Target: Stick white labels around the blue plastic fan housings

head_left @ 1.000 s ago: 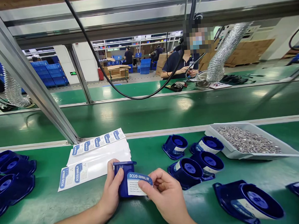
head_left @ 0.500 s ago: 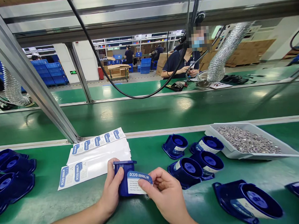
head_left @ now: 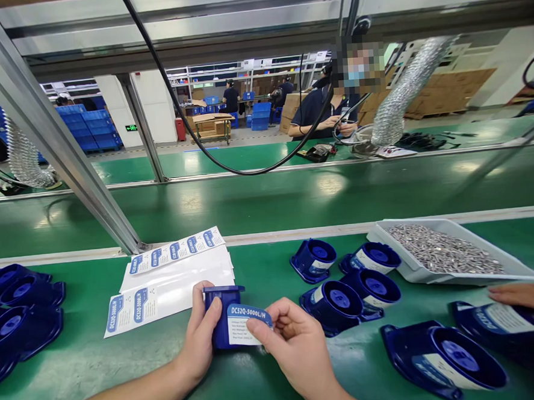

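Observation:
My left hand (head_left: 202, 337) grips a dark blue plastic housing (head_left: 221, 332) by its left side, low over the green bench. Between the thumb and fingers of my right hand (head_left: 294, 346) is the right end of a blue and white label (head_left: 244, 327) reading DC52Q-5000L/H. The label lies against the front of the housing. Sheets of labels (head_left: 182, 292) rest behind my left hand. Labelled blue housings (head_left: 339, 307) stand to the right of my right hand.
A grey tray (head_left: 453, 284) of small metal parts sits at the right. Another person's hand (head_left: 529, 298) touches a labelled housing (head_left: 505, 321) at the right edge. More housings (head_left: 19, 330) stand at far left. A metal post (head_left: 63, 128) slants down behind the sheets.
Another person's hand has come in at the right edge, and the housing there has moved left, further into view. My hands, the housing and the label look almost unmoved.

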A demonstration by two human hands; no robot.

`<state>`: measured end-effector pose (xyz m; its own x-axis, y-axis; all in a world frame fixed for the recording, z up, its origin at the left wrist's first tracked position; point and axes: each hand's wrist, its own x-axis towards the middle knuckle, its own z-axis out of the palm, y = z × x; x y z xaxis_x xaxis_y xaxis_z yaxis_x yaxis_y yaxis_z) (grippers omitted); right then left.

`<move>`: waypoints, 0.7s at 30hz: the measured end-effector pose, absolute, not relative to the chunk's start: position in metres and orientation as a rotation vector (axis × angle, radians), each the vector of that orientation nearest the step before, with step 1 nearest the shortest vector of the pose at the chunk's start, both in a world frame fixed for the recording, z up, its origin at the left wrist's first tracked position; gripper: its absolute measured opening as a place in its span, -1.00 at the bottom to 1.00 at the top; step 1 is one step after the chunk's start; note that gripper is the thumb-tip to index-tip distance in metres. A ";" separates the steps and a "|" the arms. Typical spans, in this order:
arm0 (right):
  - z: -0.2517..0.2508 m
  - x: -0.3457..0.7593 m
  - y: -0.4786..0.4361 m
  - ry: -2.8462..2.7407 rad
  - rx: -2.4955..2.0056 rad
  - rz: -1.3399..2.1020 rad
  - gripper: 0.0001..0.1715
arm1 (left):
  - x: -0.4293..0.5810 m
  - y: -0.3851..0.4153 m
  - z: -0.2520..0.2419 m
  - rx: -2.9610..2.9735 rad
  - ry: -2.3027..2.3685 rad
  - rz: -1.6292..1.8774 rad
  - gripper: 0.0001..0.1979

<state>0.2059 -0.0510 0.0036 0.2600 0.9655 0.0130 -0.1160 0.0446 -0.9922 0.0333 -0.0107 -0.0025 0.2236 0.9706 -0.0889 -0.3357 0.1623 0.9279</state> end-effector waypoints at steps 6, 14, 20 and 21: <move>0.018 0.207 -0.051 -0.982 -1.256 1.067 -0.37 | 0.033 -0.011 -0.002 0.959 0.871 1.116 -0.60; 0.013 0.206 -0.052 -0.973 -1.244 1.043 -0.41 | 0.035 -0.011 0.000 0.956 0.875 1.127 -0.59; 0.023 0.207 -0.055 -0.902 -1.247 0.984 -0.44 | 0.035 -0.012 0.003 0.919 0.854 1.122 -0.58; 0.023 0.207 -0.055 -0.885 -1.252 0.975 -0.45 | 0.035 -0.013 0.004 0.916 0.850 1.122 -0.58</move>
